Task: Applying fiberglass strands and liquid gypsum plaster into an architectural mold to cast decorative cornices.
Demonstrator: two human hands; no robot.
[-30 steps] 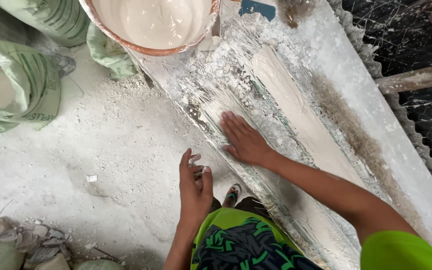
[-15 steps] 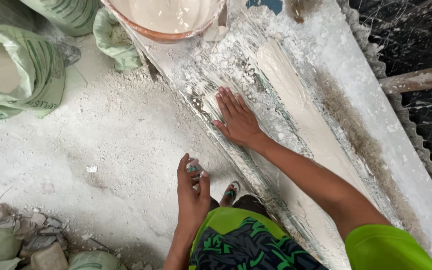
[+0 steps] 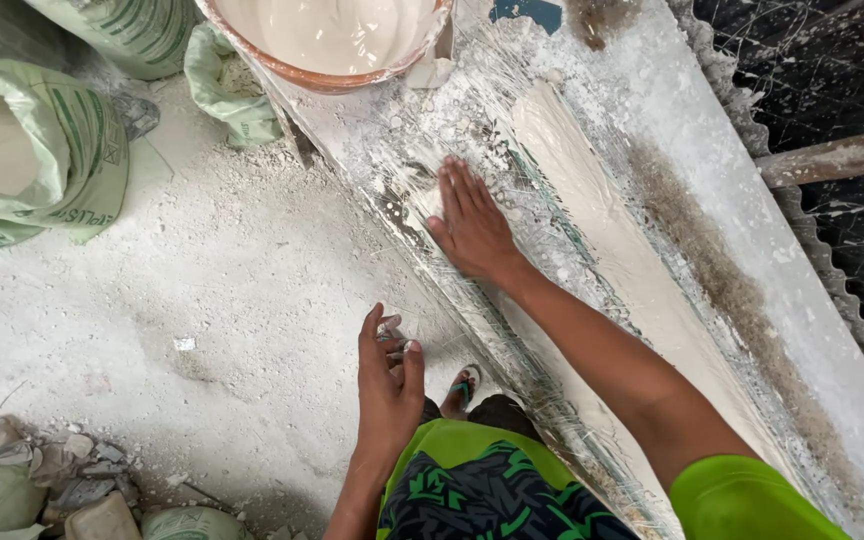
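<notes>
A person's right hand lies flat, fingers together and stretched out, palm down on a long plaster-smeared slab that runs from the far left to the near right of the scene; the hand grips nothing and presses on a wet, glistening patch where pale fibres show through the coating. Just right of that hand a smooth strip of cream-coloured plaster runs along the slab, and further right a brownish streak follows the same line. The left hand hangs over the dusty white floor, near the slab's edge, its fingers loosely curled with the thumb close to them; a small pale lump sits at the fingertips, though whether the fingers pinch it cannot be told. Below the left hand, a foot in a green-strapped sandal stands on the floor, beside green patterned shorts. At the far end of the slab stands an orange-rimmed bucket full of creamy liquid plaster. On the far left an open green sack shows white powder inside, with more sacks beside it. Broken plaster rubble lies at the near left. Along the right edge runs a corrugated sheet, and beyond it a dark, paint-spattered surface.
</notes>
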